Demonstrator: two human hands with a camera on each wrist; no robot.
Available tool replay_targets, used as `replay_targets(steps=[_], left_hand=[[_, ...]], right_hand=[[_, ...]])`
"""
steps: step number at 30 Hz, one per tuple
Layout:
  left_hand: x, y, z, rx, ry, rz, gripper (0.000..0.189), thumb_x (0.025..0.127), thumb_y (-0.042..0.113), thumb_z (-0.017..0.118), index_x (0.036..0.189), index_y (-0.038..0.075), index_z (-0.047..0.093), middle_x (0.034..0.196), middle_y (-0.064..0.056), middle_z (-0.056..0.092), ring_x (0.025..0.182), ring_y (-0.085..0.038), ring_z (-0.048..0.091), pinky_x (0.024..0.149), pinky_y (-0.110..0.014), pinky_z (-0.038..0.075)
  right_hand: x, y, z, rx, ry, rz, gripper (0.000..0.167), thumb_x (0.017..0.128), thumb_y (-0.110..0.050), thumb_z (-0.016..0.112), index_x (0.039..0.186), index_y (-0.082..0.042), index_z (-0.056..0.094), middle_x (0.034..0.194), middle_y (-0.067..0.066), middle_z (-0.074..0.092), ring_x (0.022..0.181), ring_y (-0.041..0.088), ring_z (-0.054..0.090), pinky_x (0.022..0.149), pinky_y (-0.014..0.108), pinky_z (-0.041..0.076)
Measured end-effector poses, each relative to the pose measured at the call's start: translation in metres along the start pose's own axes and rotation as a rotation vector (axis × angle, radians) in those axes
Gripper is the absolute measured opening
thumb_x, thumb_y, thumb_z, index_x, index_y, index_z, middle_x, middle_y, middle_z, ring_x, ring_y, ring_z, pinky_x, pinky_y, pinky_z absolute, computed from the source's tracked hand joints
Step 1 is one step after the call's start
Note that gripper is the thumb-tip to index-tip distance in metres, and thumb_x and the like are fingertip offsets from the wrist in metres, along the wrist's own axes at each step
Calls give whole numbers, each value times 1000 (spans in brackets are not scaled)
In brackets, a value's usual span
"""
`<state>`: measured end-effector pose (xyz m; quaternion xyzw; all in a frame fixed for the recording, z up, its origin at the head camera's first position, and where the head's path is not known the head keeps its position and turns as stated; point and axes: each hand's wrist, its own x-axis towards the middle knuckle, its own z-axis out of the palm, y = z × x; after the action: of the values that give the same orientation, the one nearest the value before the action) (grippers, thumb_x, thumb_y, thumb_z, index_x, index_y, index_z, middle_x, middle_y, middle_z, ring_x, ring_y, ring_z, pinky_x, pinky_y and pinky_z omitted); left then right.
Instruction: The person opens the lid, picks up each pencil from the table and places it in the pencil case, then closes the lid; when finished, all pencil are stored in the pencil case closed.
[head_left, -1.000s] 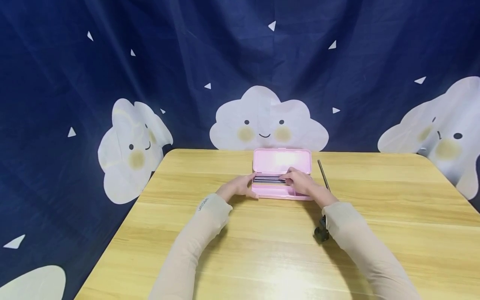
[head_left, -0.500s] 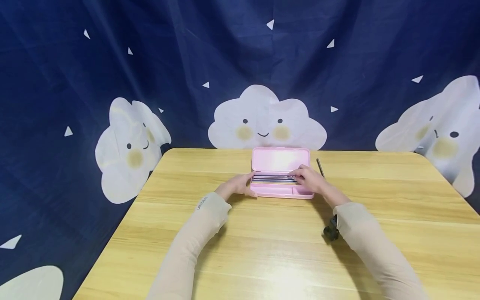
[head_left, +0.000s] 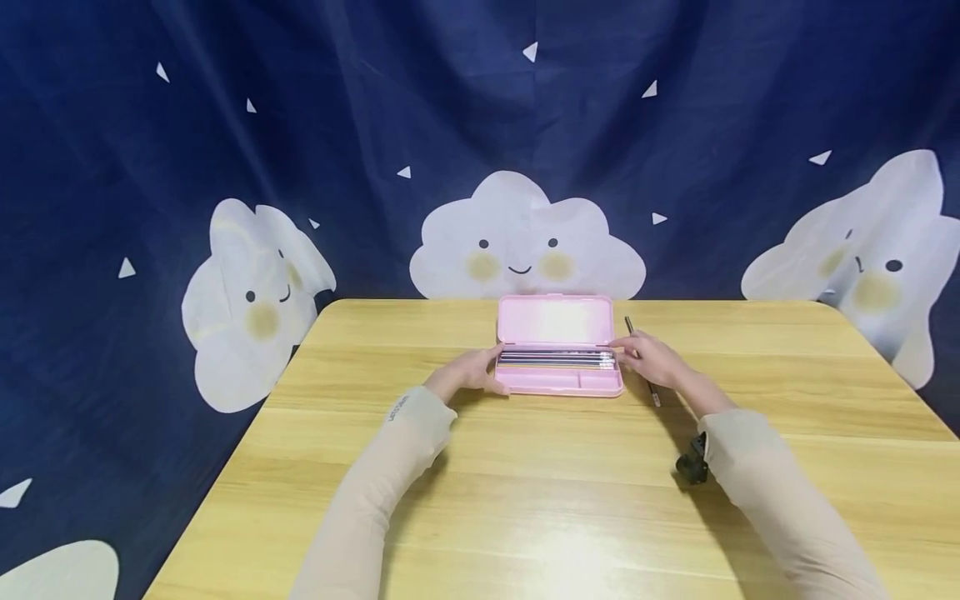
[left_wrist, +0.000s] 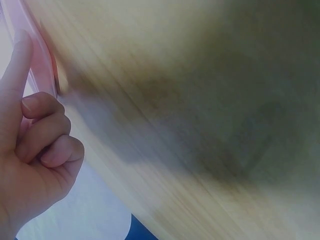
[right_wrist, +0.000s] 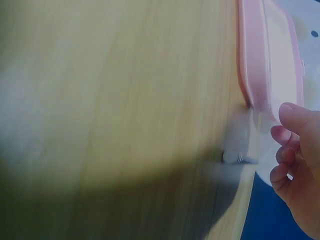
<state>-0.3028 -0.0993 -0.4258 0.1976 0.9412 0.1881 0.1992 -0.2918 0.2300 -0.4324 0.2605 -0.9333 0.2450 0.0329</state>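
An open pink pencil case (head_left: 555, 390) lies near the far table edge, its lid (head_left: 555, 321) tipped back. Several dark pencils (head_left: 555, 359) lie side by side in its rear compartment. My left hand (head_left: 471, 372) grips the case's left end; in the left wrist view the thumb lies along the pink side and the other visible fingers are curled. At the right end, my right hand (head_left: 656, 363) hovers with fingertips close to the case corner, loosely bent, and nothing shows between them. A single pencil (head_left: 655, 395) lies on the table beneath it, its middle hidden by the hand.
The case's front part has a long compartment and a smaller right one. The wooden table (head_left: 540, 483) stretches toward me and to both sides. A dark blue curtain (head_left: 360, 108) with cloud prints hangs behind the table. A small black camera (head_left: 693, 460) sits on my right wrist.
My right hand has moved right, from over the pencils in the case to the case's right end above the loose pencil. The left hand keeps its hold.
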Motion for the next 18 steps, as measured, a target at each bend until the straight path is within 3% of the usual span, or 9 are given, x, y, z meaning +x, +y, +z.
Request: replay_targets(steps=[11, 18], left_hand=[[0, -1, 1, -7, 0, -6, 97, 73, 40, 74, 147, 14, 17, 147, -13, 28, 134, -26, 28, 111, -35, 23], [-1, 0, 1, -11, -2, -9, 97, 73, 39, 74, 147, 14, 16, 147, -13, 28, 134, -25, 28, 111, -34, 22]], right_hand=[[-16, 16, -6, -10, -26, 41, 36, 84, -6, 61, 115, 11, 55, 74, 5, 48, 70, 19, 44, 65, 37, 39], [-21, 20, -9, 13, -95, 145, 56, 82, -18, 67, 121, 15, 45, 74, 7, 56, 68, 18, 50, 64, 37, 44]])
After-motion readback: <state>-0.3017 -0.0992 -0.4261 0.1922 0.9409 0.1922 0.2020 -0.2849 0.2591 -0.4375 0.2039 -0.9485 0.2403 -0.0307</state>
